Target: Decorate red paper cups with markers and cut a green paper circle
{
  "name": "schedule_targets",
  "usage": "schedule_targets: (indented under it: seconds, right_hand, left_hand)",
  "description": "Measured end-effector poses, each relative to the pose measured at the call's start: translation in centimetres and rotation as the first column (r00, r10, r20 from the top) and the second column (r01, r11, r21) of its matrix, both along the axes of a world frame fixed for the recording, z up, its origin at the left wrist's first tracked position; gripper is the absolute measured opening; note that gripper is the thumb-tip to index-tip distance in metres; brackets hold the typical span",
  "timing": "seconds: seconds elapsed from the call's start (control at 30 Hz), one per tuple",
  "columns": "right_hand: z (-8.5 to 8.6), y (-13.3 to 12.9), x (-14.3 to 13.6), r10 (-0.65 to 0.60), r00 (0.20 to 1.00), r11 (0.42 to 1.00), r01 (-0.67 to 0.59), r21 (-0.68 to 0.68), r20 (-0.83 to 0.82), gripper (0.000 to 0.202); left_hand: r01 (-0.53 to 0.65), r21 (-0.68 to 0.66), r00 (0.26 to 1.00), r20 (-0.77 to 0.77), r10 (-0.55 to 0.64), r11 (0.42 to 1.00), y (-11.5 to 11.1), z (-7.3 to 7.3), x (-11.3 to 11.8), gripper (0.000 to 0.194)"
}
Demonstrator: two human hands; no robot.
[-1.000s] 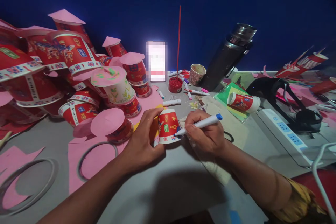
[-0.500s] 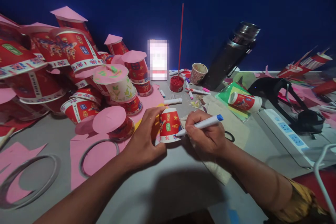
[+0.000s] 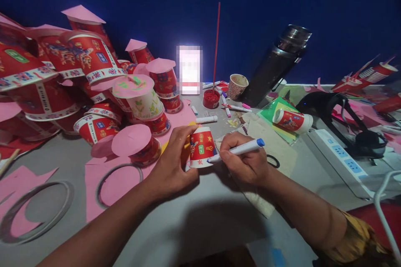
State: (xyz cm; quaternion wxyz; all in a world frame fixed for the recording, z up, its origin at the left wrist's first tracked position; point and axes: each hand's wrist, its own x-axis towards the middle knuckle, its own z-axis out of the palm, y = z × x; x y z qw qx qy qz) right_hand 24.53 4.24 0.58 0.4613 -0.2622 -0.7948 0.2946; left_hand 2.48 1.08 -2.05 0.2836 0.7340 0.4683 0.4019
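Observation:
A red paper cup (image 3: 201, 146) with a white rim band stands upside down in front of me. My left hand (image 3: 177, 160) is closed round its left side, thumb low and fingers along the top. In my right hand (image 3: 244, 158) is a white marker (image 3: 242, 149) with a blue end, pinched like a pen. The marker's tip touches the lower right of the white band, where small red and blue marks show. Part of the cup's left side is hidden behind my left fingers.
Stacked red cups with pink paper tops (image 3: 94, 56) crowd the left. Grey rings (image 3: 64, 192) lie nearer. A red paint pot (image 3: 211, 98), a patterned cup (image 3: 237, 86) and a black thermos (image 3: 275, 66) stand behind. A power strip (image 3: 340, 160) is at the right.
The marker's tip has shifted slightly left along the cup's white band, and the cup appears slightly turned. Both hands keep their grip.

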Motion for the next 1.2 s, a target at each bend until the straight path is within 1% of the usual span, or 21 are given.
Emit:
schedule_targets:
  seconds: [0.1, 0.23, 0.37, 0.5, 0.63, 0.83, 1.03, 1.2]
  right_hand:
    - [-0.13, -0.04, 0.20, -0.046, 0.999, 0.999, 0.045, -0.024, -0.028, 0.011]
    - [-0.54, -0.02, 0.38, -0.092, 0.992, 0.996, 0.090, -0.023, -0.083, 0.010]
    - [-0.60, 0.20, 0.41, -0.111, 0.992, 0.993, 0.109, -0.037, -0.063, 0.013]
    - [-0.36, 0.38, 0.41, -0.142, 0.988, 0.988, 0.137, -0.068, -0.065, 0.017]
    - [-0.29, 0.26, 0.36, -0.106, 0.993, 0.994, 0.104, -0.046, -0.055, 0.018]
    - [-0.47, 0.18, 0.19, -0.078, 0.997, 0.996, 0.077, -0.032, -0.013, 0.014]
    - [-0.08, 0.41, 0.05, -0.018, 0.999, 1.000, 0.018, 0.007, -0.026, 0.012]
    - [-0.19, 0.29, 0.06, -0.017, 1.000, 1.000, 0.016, -0.017, -0.021, 0.013]
  left_hand:
    - [-0.004, -0.005, 1.000, -0.003, 0.004, 1.000, 0.03, -0.06, -0.04, 0.081]
    - [-0.012, 0.006, 0.999, -0.029, 0.012, 1.000, 0.04, -0.21, -0.06, 0.082]
    - [-0.037, 0.003, 0.999, -0.037, 0.037, 0.999, 0.04, -0.18, -0.01, 0.080]
    - [-0.069, -0.046, 0.997, -0.032, 0.068, 0.997, 0.09, 0.01, -0.03, 0.079]
    - [-0.070, -0.070, 0.998, -0.016, 0.069, 0.995, 0.14, 0.10, -0.05, 0.080]
    - [-0.064, -0.050, 0.998, -0.004, 0.064, 0.997, 0.15, -0.06, -0.01, 0.078]
    - [-0.061, -0.047, 0.998, 0.001, 0.061, 0.997, 0.13, -0.17, -0.03, 0.080]
    - [-0.049, -0.041, 0.999, -0.014, 0.048, 0.998, 0.14, 0.10, -0.01, 0.077]
